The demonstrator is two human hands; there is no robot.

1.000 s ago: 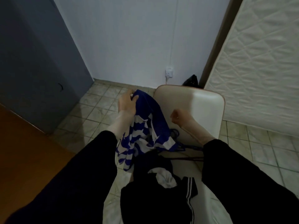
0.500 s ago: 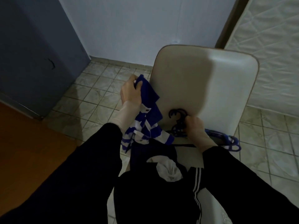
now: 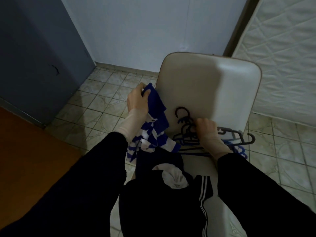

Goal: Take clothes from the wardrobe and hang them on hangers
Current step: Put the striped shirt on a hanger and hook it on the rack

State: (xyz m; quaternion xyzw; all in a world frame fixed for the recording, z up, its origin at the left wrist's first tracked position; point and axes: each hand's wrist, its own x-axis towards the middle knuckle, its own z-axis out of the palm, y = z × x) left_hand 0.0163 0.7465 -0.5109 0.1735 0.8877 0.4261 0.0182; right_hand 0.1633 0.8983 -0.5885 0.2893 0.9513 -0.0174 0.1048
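My left hand grips the top of a blue-and-white striped shirt, which hangs down beside the white chair. My right hand pinches a dark hanger from a pile of several dark and blue hangers lying on the chair seat. The hanger's hook stands up against the chair back. A heap of dark clothes with white stripes and a white garment lies on the near part of the seat.
A grey wardrobe door stands at the left and a brown wooden surface lies at the lower left. A quilted white mattress leans at the right. The floor is tiled and a pale wall is ahead.
My right hand has come down from mid-air onto the hanger pile and taken hold of a dark hanger. My left hand keeps holding the striped shirt. The view has tilted closer to the chair.
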